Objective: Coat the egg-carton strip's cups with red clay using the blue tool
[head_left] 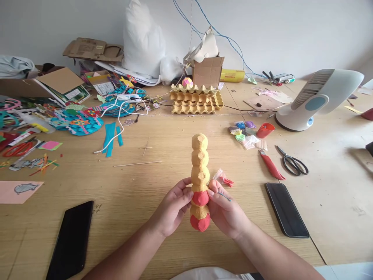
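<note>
A long strip of yellow egg carton, its bumps in one row, is held upright above the table between my two hands. Two of its bumps near my body are covered with red clay. My left hand grips the strip's left edge beside the upper red bump. My right hand pinches the right edge at the same height. A thin stick with a bluish tip also sticks out from the right fingers. Behind that hand lies a small clear bag with red clay.
Black phones lie at left and right. Scissors, a red-handled cutter, a red cup and bagged clay are at right. Egg trays and a white fan stand behind; paper crafts crowd the left.
</note>
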A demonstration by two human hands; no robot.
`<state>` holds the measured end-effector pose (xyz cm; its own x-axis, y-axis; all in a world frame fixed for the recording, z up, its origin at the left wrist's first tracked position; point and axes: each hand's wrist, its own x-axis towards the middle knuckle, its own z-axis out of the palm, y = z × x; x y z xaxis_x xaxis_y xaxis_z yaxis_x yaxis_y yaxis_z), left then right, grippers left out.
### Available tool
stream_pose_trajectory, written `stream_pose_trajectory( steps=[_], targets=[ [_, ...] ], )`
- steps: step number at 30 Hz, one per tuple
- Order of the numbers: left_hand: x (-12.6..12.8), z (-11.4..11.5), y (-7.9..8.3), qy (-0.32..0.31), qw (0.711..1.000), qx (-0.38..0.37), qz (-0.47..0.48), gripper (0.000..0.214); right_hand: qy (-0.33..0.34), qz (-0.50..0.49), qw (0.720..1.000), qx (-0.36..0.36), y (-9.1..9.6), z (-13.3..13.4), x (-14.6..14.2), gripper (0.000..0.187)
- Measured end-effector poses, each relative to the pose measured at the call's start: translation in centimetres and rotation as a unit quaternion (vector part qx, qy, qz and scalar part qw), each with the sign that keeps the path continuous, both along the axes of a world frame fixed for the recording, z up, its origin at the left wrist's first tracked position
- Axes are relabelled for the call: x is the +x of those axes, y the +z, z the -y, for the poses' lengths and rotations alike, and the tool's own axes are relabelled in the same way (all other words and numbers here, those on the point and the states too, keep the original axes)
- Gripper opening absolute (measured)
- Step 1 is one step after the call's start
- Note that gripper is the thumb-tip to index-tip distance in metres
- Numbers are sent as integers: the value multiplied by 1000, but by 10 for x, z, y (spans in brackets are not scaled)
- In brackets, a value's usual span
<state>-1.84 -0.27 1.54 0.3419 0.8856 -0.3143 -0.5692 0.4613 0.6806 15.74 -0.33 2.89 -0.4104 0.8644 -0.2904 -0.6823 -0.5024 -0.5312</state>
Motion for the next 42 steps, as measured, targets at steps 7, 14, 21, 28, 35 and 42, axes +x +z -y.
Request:
stream_pose_trajectory(
  steps=[7,14,21,28,35,42],
  targets=[
    [3,3,1,15,999,-10,33,30,1,14,1000,16,-3,1,-3,38],
    [4,3,4,12,998,-13,58,22,7,-4,1000,15,-1,1,-1,32],
    [3,4,6,5,999,2,44,27,1,11,1000,2,-2,1,-2,35],
    [3,5,1,12,997,-35,67,26,3,24,1000,7,0,2,-4,41],
    [5,7,3,4,996,-34,79,23,12,28,1000,-4,3,3,-4,43],
    [5,7,4,-14,998,-5,54,27,7,40,999,-9,2,3,-3,43]
  ],
)
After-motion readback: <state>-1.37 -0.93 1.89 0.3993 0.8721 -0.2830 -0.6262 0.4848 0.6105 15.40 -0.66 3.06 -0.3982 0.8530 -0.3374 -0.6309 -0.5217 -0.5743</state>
